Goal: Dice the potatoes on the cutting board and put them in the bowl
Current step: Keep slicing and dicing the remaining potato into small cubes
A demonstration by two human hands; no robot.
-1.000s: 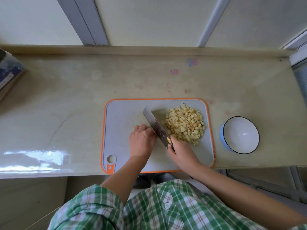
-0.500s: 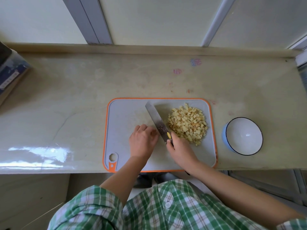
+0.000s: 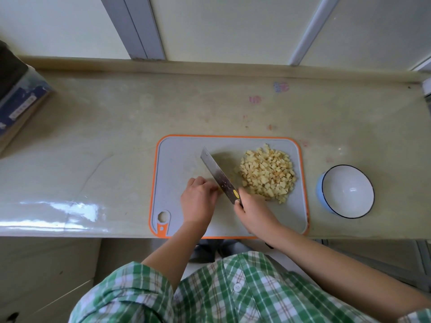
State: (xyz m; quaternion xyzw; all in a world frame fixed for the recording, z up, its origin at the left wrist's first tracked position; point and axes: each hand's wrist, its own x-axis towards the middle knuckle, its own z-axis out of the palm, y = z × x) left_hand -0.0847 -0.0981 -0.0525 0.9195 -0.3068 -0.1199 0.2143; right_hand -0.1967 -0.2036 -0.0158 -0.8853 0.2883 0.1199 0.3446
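Observation:
A grey cutting board (image 3: 177,159) with an orange rim lies near the counter's front edge. On its right half sits a heap of diced potato (image 3: 268,174). My right hand (image 3: 253,209) grips the handle of a cleaver (image 3: 218,174); the blade slants up and to the left across the board's middle. My left hand (image 3: 198,200) rests just left of the blade, fingers curled down on a small potato piece (image 3: 216,188) that barely shows at the fingertips. An empty white bowl (image 3: 347,191) with a blue outside stands right of the board.
A blue-printed box (image 3: 21,106) sits at the counter's far left. The pale stone counter (image 3: 105,141) ends at a low raised ledge at the back and drops off just below the board. My green plaid shirt fills the bottom of the view.
The blade has edged slightly left toward my left hand's fingers. Both hands stay in nearly the same place, and the potato heap and bowl have not moved.

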